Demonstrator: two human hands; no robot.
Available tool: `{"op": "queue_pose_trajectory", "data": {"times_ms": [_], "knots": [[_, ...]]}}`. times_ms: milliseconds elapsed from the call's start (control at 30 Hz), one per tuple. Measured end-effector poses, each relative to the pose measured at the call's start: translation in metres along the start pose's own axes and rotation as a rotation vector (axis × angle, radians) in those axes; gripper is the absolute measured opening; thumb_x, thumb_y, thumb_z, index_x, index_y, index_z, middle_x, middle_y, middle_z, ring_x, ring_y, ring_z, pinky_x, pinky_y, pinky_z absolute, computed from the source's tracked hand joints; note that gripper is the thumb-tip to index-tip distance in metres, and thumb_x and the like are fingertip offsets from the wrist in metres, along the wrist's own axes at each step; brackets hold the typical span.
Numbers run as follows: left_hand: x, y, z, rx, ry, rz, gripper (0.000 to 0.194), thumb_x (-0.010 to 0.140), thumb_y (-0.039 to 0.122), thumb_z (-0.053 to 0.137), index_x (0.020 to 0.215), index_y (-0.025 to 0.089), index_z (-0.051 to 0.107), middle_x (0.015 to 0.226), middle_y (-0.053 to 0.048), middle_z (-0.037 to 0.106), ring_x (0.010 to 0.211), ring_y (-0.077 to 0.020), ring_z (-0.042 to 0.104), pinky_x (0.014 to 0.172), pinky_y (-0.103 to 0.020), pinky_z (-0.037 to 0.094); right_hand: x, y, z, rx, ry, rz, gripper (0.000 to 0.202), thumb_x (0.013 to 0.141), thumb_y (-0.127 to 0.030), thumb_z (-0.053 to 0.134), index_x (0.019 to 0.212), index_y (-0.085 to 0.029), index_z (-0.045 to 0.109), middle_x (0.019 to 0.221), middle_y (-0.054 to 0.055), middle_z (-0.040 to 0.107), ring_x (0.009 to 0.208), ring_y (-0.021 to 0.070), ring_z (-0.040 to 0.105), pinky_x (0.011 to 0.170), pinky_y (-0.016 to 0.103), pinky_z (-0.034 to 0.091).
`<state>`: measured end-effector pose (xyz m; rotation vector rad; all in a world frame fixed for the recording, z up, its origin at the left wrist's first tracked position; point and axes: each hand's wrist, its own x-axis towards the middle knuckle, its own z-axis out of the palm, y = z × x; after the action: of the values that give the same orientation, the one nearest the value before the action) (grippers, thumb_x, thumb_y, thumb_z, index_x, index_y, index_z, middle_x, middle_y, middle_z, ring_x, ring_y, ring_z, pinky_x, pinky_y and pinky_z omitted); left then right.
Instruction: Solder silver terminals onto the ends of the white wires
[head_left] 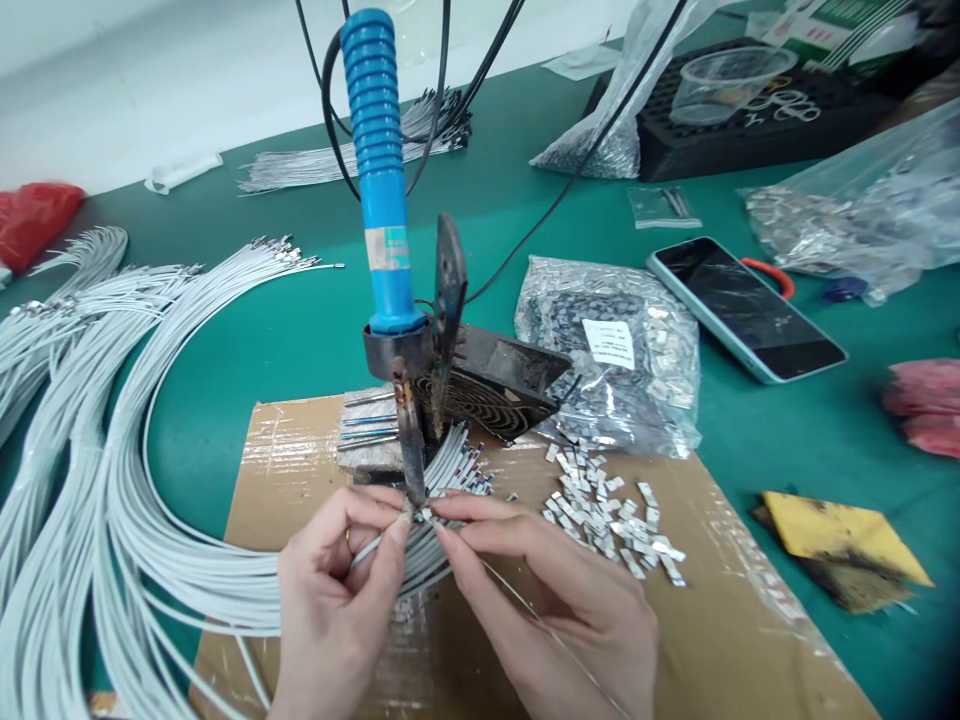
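Observation:
My left hand [341,590] pinches a white cable [365,553] between thumb and fingers, its end right at the tip of a soldering iron [384,180]. The blue-handled iron is held tip down in a dark metal stand [450,290]. In my right hand [555,590], closed at the fingertips, is a thin solder wire [556,637] that trails back over the palm. A tiny shiny piece shows between both hands' fingertips; which hand holds it I cannot tell. Behind the hands lie white cables with dark ends [454,465].
Cardboard [697,640] lies under the work, with loose metal tabs [607,510] at right. Large bundles of white cables [142,430] fill the left. Around the right side are a bag of parts [611,350], a phone [750,310] and a scorched yellow sponge [840,535].

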<state>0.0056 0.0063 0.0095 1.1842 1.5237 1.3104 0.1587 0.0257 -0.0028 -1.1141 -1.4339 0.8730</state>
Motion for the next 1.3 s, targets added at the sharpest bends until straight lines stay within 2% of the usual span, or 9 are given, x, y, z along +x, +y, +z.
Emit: {"op": "queue_pose_trajectory", "data": {"times_ms": [100,233,433,733,967,1100,1300], "knots": [[-0.001,0.001,0.001,-0.017,-0.011,-0.026,0.019,0.093,0.009,0.072,0.082,0.024,0.076,0.090,0.003,0.079,0.078,-0.0087,0.077,0.074,-0.009,0.057,0.000,0.001,0.001,0.021,-0.018,0.000,0.019,0.088,-0.007,0.073,0.084,-0.026,0.074,0.097,-0.006,0.084,0.085,0.0071,0.080,0.085,0.012,0.059],[0.000,0.003,0.002,-0.071,0.010,-0.054,0.018,0.092,0.010,0.073,0.080,0.023,0.076,0.088,0.002,0.079,0.075,-0.0090,0.076,0.070,-0.010,0.057,-0.001,0.002,0.002,0.026,0.020,0.015,0.019,0.089,-0.009,0.073,0.083,-0.026,0.074,0.096,-0.007,0.084,0.084,0.0073,0.080,0.084,0.012,0.059],[0.003,0.003,0.000,-0.103,-0.032,-0.095,0.018,0.093,0.011,0.073,0.080,0.022,0.077,0.088,0.001,0.078,0.076,-0.0088,0.075,0.071,-0.010,0.056,-0.001,0.000,0.000,-0.033,-0.015,0.046,0.017,0.089,-0.011,0.074,0.080,-0.026,0.073,0.095,-0.006,0.085,0.082,0.0086,0.080,0.083,0.014,0.061],[0.003,0.005,0.004,-0.130,0.047,-0.186,0.014,0.087,0.016,0.078,0.073,0.019,0.076,0.084,-0.003,0.078,0.065,-0.0116,0.070,0.059,-0.015,0.054,0.000,-0.001,0.003,-0.027,0.009,0.064,0.017,0.087,-0.012,0.074,0.078,-0.026,0.074,0.096,-0.004,0.085,0.079,0.0120,0.081,0.080,0.018,0.063],[0.000,0.014,0.018,-0.211,0.200,-0.243,0.015,0.080,0.015,0.082,0.067,0.019,0.075,0.080,-0.001,0.076,0.060,-0.0084,0.063,0.055,-0.012,0.048,0.000,-0.003,0.005,0.027,0.050,0.086,0.017,0.087,-0.013,0.075,0.076,-0.026,0.074,0.095,0.000,0.085,0.076,0.0160,0.081,0.079,0.024,0.065],[0.001,0.012,0.017,-0.219,0.193,-0.244,0.015,0.081,0.016,0.081,0.068,0.019,0.075,0.080,0.000,0.075,0.060,-0.0077,0.062,0.055,-0.012,0.047,0.000,-0.005,0.003,0.006,0.025,0.084,0.018,0.087,-0.011,0.074,0.076,-0.026,0.074,0.096,-0.001,0.086,0.077,0.0152,0.082,0.080,0.023,0.065],[0.001,0.005,0.004,-0.186,0.076,-0.226,0.014,0.087,0.018,0.080,0.073,0.019,0.076,0.086,-0.003,0.077,0.061,-0.0087,0.063,0.056,-0.014,0.048,-0.001,-0.007,0.005,0.016,0.060,0.097,0.018,0.086,-0.012,0.075,0.075,-0.027,0.074,0.096,-0.003,0.086,0.076,0.0138,0.081,0.079,0.020,0.064]]}}
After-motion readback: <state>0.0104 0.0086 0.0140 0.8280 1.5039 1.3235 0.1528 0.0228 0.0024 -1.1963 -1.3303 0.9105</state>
